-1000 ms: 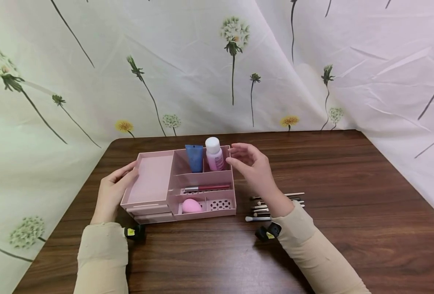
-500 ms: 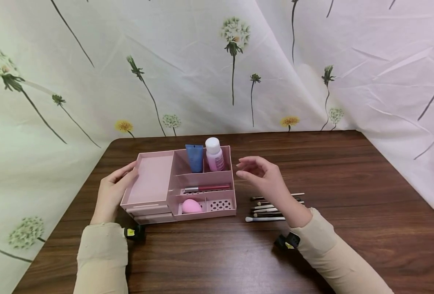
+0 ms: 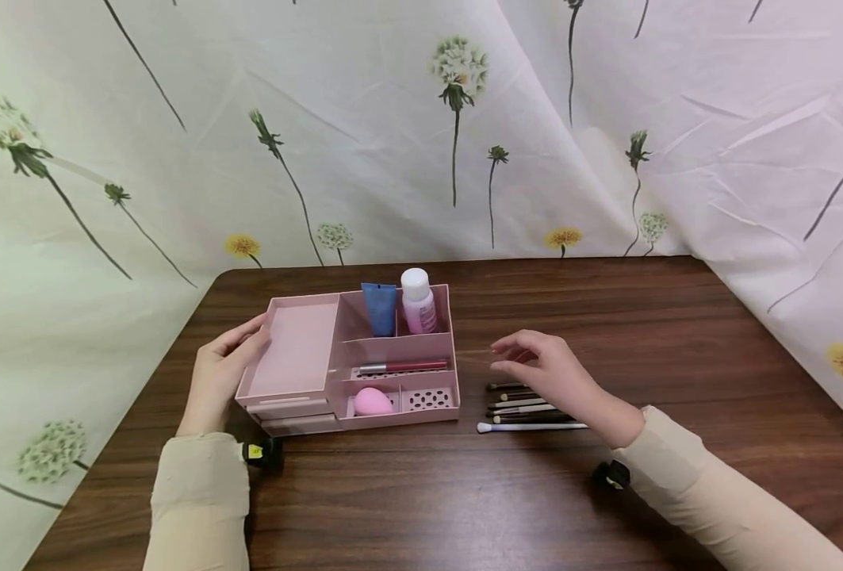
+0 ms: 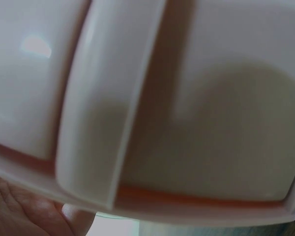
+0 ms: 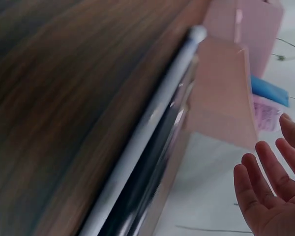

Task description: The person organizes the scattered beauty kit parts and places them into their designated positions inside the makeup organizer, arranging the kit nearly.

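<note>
My left hand [image 3: 219,369] rests along the left side of a pink cosmetics organizer [image 3: 296,345], thumb at its upper edge. The organizer's drawer fronts [image 4: 93,98] fill the left wrist view. Its back compartments hold a blue squeeze tube [image 3: 381,309] and a bottle with a white cap [image 3: 418,301]. A red makeup pencil or brush [image 3: 403,366] lies in the middle compartment, and a pink makeup sponge [image 3: 373,401] sits in front. My right hand [image 3: 553,369] hovers above several makeup brushes [image 3: 524,408], fingers loosely bent and holding nothing. The right wrist view shows a white-handled brush [image 5: 147,128] close up.
The dark wooden table [image 3: 421,492] bears everything. Behind it hangs a white cloth [image 3: 392,143] printed with dandelions. The brushes lie side by side to the right of the organizer.
My right hand has moved from the organizer's back right corner to the right and toward me, over the brushes. My left hand and the organizer have stayed in place.
</note>
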Demonstrator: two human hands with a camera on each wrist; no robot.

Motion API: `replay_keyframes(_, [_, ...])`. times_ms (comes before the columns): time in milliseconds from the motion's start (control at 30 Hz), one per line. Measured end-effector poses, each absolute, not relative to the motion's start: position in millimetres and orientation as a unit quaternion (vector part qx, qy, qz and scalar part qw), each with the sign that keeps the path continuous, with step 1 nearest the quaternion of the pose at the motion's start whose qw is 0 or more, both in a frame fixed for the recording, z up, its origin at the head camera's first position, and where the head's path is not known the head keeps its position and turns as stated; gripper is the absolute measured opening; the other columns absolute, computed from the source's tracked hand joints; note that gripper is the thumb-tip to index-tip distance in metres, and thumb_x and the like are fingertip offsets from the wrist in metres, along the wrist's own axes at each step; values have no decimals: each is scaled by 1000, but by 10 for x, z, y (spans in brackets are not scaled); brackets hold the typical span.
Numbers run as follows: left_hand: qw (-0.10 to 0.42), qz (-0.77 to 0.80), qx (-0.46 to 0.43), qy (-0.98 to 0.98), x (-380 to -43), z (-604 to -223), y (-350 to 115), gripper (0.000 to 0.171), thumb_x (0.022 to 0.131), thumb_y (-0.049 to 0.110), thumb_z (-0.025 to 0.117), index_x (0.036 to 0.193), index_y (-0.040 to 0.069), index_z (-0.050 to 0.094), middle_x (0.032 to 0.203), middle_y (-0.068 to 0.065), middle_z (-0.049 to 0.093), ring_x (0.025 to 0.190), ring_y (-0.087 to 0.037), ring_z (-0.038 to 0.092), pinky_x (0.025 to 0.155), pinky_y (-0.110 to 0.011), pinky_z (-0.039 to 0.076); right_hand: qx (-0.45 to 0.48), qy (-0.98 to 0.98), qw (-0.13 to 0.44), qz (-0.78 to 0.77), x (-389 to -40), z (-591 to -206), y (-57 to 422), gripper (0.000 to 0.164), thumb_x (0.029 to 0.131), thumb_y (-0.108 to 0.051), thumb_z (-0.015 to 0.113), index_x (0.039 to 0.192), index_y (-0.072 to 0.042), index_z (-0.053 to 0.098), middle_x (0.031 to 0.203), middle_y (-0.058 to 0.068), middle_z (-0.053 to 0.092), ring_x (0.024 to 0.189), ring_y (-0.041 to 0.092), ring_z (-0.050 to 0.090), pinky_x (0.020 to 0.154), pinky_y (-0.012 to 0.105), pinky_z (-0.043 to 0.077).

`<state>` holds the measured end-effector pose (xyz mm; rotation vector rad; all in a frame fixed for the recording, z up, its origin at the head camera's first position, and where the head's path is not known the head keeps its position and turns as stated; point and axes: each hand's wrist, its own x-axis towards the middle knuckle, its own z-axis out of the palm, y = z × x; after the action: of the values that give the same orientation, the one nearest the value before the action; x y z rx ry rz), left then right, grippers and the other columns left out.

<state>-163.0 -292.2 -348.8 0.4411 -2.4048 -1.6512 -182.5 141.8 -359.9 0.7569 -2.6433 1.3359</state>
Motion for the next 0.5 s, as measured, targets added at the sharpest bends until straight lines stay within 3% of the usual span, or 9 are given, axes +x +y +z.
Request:
replay_keyframes(367, [97,-560,143,-810,-1645,-3513,-2938,56,92,44,68,141,18,58,102,28,60,105,3,50,82,-13,41,304,-902,-13,306,-1932,-3702,1733,15,88,-16,75,100,-6,74,90,-2,71,79,9,62,71,27,52])
replay_keyframes(500, [94,-560,146,-810,-1642,-3506,-2940,56,92,45,67,141,19,57,110,24,62,107,3,50,83,-13,41,324,-910,-29,257,-1978,-3723,1798,12,89,-15,74,98,-8,75,94,-1,71,87,15,66,76,33,54])
